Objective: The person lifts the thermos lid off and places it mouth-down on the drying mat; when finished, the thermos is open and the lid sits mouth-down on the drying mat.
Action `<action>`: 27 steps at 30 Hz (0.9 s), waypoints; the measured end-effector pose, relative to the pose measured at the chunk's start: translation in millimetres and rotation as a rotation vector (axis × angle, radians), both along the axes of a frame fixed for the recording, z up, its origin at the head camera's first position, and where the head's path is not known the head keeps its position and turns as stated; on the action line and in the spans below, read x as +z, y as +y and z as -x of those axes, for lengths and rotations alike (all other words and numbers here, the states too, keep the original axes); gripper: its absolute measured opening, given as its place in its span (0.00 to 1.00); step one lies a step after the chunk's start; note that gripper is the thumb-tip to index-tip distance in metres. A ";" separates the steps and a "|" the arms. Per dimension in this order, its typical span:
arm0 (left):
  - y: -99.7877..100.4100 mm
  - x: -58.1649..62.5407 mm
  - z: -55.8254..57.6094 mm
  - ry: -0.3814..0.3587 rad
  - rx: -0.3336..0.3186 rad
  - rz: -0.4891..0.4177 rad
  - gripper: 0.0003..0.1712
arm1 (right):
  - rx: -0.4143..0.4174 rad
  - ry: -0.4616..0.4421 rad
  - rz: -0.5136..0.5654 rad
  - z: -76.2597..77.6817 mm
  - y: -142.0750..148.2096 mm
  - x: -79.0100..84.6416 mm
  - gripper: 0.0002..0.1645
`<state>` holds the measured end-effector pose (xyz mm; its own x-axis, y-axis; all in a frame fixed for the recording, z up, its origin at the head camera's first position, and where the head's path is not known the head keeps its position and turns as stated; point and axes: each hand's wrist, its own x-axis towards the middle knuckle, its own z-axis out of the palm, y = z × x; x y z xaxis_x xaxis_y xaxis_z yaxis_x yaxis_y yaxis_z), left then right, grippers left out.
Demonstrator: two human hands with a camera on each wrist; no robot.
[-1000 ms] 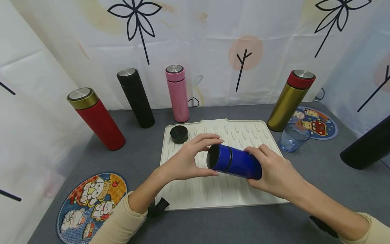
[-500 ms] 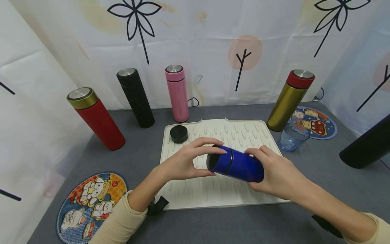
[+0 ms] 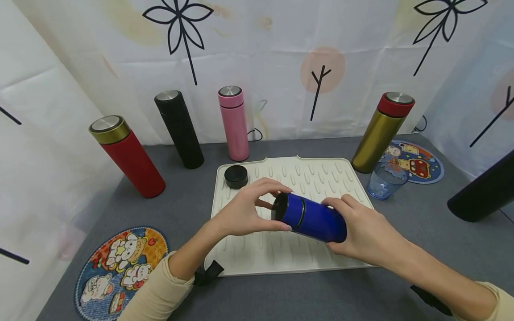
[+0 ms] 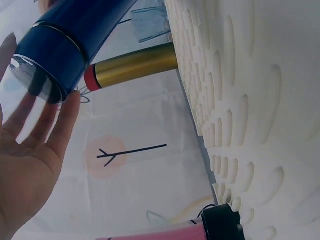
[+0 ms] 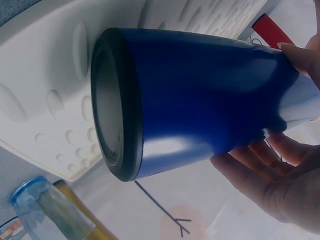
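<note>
A blue thermos (image 3: 323, 220) is held tilted over the white ribbed mat, its capped end to the left. My right hand (image 3: 363, 229) grips its body; the right wrist view shows the black-rimmed base (image 5: 107, 107) and fingers curled under the side. At the other end my left hand (image 3: 250, 211) pinches the cap, thumb along the lower edge and fingers at the far side. From the left wrist, the cap's shiny top (image 4: 37, 80) shows, with fingertips right at its rim. A dark ring (image 3: 300, 214) marks the seam below the cap.
The mat (image 3: 277, 261) bears a round black lid (image 3: 236, 176) at back left. Red (image 3: 134, 165), black (image 3: 178, 129), pink (image 3: 234, 125) and gold (image 3: 377, 140) thermoses stand behind. A clear cup (image 3: 385, 183) and another black bottle (image 3: 483, 189) are right. A cartoon placemat (image 3: 120, 272) lies left.
The left fingers reached over the cap half a second ago and now lie behind its edge, thumb further onto the cap. The blue thermos has shifted only slightly; the right hand keeps its grip.
</note>
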<state>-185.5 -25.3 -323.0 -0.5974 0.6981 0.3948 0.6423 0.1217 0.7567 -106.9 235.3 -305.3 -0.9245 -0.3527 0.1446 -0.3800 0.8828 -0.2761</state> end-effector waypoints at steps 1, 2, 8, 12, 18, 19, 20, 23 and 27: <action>0.2 0.5 -0.8 -0.022 0.023 0.021 0.36 | -0.001 -0.003 -0.002 0.1 -0.3 0.0 0.47; 0.1 1.0 -1.4 -0.035 0.044 0.046 0.35 | -0.003 -0.004 -0.005 0.3 -0.4 0.2 0.47; -0.7 1.1 1.5 -0.038 -0.003 0.070 0.39 | -0.009 -0.049 -0.012 2.3 0.2 2.3 0.47; -3.8 0.1 6.5 0.038 -0.126 0.037 0.42 | 0.000 -0.090 -0.003 4.5 1.8 4.0 0.47; -5.3 3.8 11.6 0.196 -0.239 0.094 0.40 | 0.022 -0.145 0.011 6.0 4.8 6.9 0.46; -5.1 4.3 12.3 0.211 -0.253 0.104 0.40 | 0.026 -0.149 0.014 6.1 5.1 7.1 0.46; -5.0 5.4 12.5 0.226 -0.263 0.116 0.40 | 0.029 -0.151 0.016 6.0 5.4 7.2 0.46; -4.2 7.9 12.6 0.265 -0.278 0.145 0.41 | 0.034 -0.155 0.022 5.8 6.3 7.7 0.45; -3.1 10.2 11.4 0.303 -0.259 0.166 0.41 | 0.027 -0.165 0.026 6.0 6.8 7.6 0.46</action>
<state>-196.9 -28.4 -312.8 -0.2689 0.8787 0.3945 0.8576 0.0320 0.5133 -112.9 242.1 -297.7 -0.9267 -0.3758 0.0006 -0.3509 0.8647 -0.3594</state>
